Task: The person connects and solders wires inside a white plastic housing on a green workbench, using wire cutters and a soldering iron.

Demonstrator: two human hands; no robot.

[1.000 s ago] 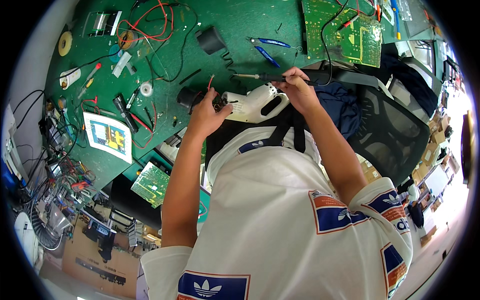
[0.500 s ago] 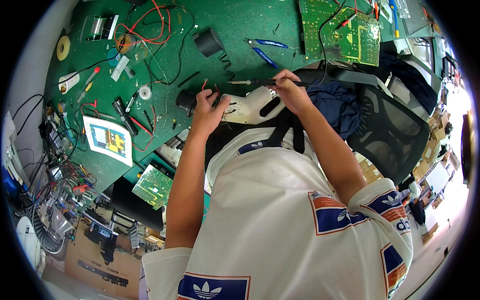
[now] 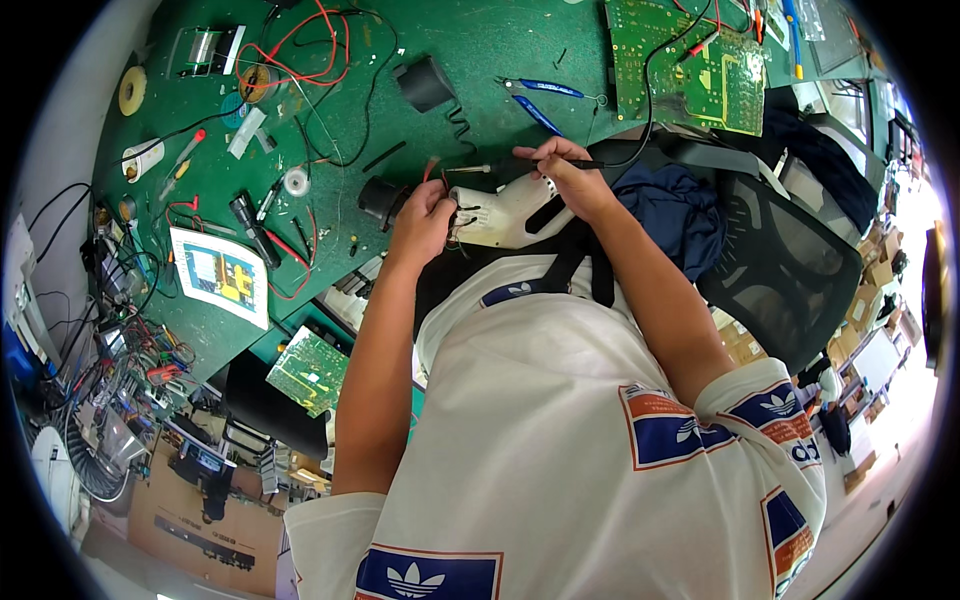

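My right hand is closed around the dark handle of a soldering iron. Its metal shaft points left, and the tip is close to the fingers of my left hand. That hand is closed in a pinch on thin wires, with red ends sticking up past the fingertips. A white plastic housing with a dark oval opening lies between my hands against my body. Dark leads show at its left end, next to my left fingers. Beside that hand is a black round part.
On the green bench lie blue-handled cutters, a black curved piece with a coiled cord, a flashlight and a printed sheet. A large green circuit board is at the far right, near a mesh chair.
The soldering iron's tip has come left, closer to my left hand. My left fingers have drawn together and shifted slightly right with the wires.
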